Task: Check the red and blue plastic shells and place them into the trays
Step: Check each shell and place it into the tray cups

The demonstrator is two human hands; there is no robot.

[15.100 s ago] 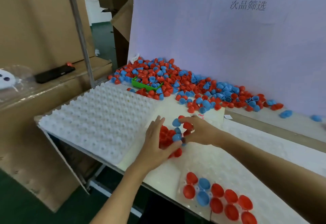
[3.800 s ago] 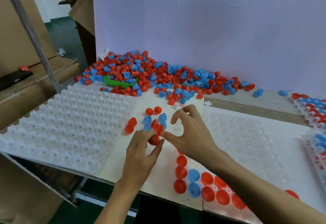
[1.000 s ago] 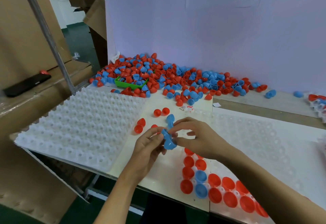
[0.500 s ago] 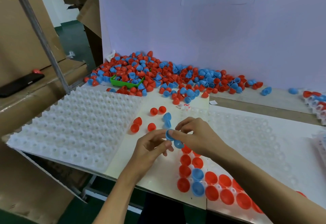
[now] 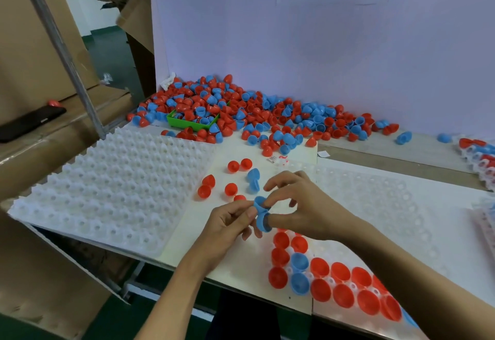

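Pinching blue shell (image 5: 261, 212) between both hands, above counter (image 5: 241, 262) just left of clear tray (image 5: 388, 205): your left hand (image 5: 227, 228) grips one side, right hand (image 5: 302, 208) fingertips other. Step looks like inspection. Next, if sound, seat it in free pocket beside filled red and blue shells (image 5: 316, 272). More loose shells (image 5: 233, 179) wait beyond hands; big pile (image 5: 254, 117) at back wall.

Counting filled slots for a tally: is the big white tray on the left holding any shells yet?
No: the left white tray shows only bare bumps, while the shells in the clear tray sit at its near corner.
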